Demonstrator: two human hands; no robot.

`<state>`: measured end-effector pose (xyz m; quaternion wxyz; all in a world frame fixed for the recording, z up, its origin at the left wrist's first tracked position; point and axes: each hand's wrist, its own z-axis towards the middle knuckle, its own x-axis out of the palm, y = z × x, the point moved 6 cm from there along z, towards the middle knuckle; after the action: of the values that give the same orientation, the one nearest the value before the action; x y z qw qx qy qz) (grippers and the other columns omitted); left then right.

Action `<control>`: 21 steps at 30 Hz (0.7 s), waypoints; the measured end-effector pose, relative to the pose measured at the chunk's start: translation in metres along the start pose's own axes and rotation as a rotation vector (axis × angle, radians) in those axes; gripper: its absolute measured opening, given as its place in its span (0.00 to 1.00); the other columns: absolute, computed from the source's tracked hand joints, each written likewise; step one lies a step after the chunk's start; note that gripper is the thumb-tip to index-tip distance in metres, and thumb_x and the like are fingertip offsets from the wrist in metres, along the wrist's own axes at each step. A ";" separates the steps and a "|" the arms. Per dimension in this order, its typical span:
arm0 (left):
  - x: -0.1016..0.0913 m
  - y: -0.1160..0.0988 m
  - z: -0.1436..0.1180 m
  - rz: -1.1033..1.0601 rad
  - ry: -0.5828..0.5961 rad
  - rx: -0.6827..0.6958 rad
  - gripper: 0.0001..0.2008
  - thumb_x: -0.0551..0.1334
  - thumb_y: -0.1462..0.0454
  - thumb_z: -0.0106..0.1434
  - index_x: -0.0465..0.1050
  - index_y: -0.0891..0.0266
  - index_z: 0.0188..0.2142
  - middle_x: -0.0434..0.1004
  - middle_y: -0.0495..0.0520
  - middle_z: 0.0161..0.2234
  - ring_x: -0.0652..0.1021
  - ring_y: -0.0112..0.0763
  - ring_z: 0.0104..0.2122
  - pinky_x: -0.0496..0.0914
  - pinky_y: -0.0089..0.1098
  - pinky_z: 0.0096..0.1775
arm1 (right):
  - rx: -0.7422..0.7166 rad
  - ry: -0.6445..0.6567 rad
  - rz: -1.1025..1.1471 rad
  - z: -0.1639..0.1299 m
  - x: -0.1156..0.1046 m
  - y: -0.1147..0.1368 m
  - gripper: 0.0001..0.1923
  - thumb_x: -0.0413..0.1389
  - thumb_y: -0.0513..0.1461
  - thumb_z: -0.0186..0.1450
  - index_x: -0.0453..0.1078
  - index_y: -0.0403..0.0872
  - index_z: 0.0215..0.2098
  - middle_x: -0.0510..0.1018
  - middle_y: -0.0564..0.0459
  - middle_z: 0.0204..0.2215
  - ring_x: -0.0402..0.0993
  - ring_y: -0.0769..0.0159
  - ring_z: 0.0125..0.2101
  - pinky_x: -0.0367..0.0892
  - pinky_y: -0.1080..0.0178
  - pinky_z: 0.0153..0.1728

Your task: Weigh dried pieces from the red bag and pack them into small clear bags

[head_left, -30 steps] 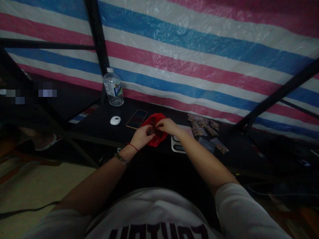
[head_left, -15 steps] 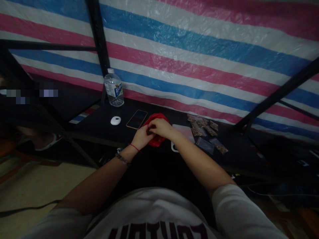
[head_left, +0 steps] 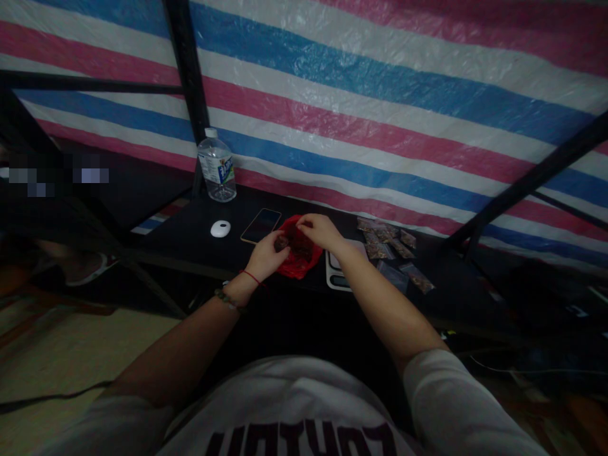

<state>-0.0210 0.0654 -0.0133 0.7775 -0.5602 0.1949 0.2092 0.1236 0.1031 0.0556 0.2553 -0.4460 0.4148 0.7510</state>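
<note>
The red bag [head_left: 298, 250] under my fingers is thin plastic film, crinkled and faintly glossy. The tabletop [head_left: 199, 244] is dark and matt, smooth as far as I can see. Far left stands a clear plastic water bottle [head_left: 217, 168] with a shiny paper or film label. The phone [head_left: 261, 225] has a glossy glass face. The small white puck [head_left: 220, 228] looks like smooth, hard plastic. To the right lie clear, shiny plastic sachets [head_left: 387, 240]. Behind, the striped tarpaulin [head_left: 380, 95] is woven plastic, wrinkled and slightly sheeny, on matt black metal poles [head_left: 187, 82].
</note>
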 end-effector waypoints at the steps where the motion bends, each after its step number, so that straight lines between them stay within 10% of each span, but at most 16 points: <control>1: -0.004 0.002 0.001 -0.013 -0.012 -0.014 0.22 0.61 0.63 0.55 0.68 0.61 0.51 0.78 0.54 0.42 0.78 0.35 0.41 0.70 0.33 0.45 | 0.033 0.029 -0.025 -0.001 0.002 -0.007 0.11 0.52 0.34 0.63 0.76 0.44 0.39 0.80 0.50 0.38 0.74 0.66 0.38 0.64 0.66 0.41; 8: -0.016 0.005 0.006 0.050 -0.033 -0.014 0.19 0.60 0.65 0.53 0.70 0.61 0.47 0.78 0.54 0.40 0.78 0.35 0.39 0.71 0.33 0.43 | 0.064 0.343 -0.182 -0.011 0.042 -0.028 0.16 0.54 0.30 0.58 0.76 0.44 0.43 0.80 0.48 0.42 0.75 0.65 0.40 0.65 0.68 0.42; 21: -0.010 0.014 0.007 0.100 0.071 -0.001 0.15 0.61 0.65 0.51 0.69 0.61 0.41 0.77 0.52 0.37 0.77 0.35 0.37 0.70 0.33 0.40 | -0.024 0.231 -0.227 0.021 0.068 -0.018 0.16 0.49 0.33 0.64 0.73 0.41 0.47 0.77 0.43 0.46 0.72 0.62 0.46 0.62 0.64 0.48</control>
<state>-0.0366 0.0749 -0.0164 0.7584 -0.5571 0.2502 0.2278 0.0956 0.1312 -0.0057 0.2838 -0.5762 0.3794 0.6660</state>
